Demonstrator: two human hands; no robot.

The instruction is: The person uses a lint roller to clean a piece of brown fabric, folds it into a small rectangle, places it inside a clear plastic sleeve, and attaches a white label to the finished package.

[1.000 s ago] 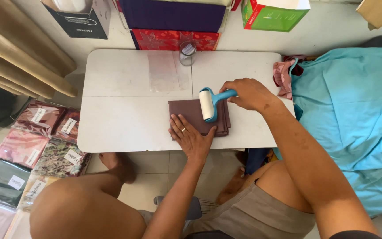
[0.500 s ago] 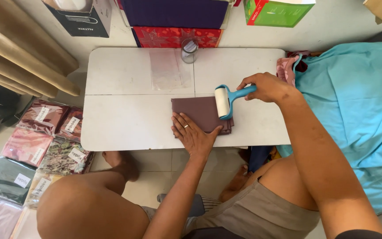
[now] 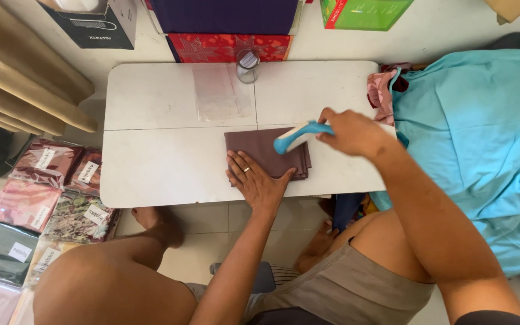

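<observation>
the folded brown cloth (image 3: 267, 153) looks matt and soft. the roller handle (image 3: 301, 135) is smooth blue plastic, perhaps slightly glossy. the white table (image 3: 164, 162) has a smooth matt top. clear glossy plastic sleeve (image 3: 221, 90); shiny wrapped fabric packets (image 3: 43, 162).

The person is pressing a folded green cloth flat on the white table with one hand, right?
Not quite: the folded cloth is dark brown, not green. The head view shows the left hand flat on it on the white table.

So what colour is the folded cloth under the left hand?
The folded cloth is a plain dark brownish-mauve; the left hand rests flat on it. Head view shows it best.
</observation>
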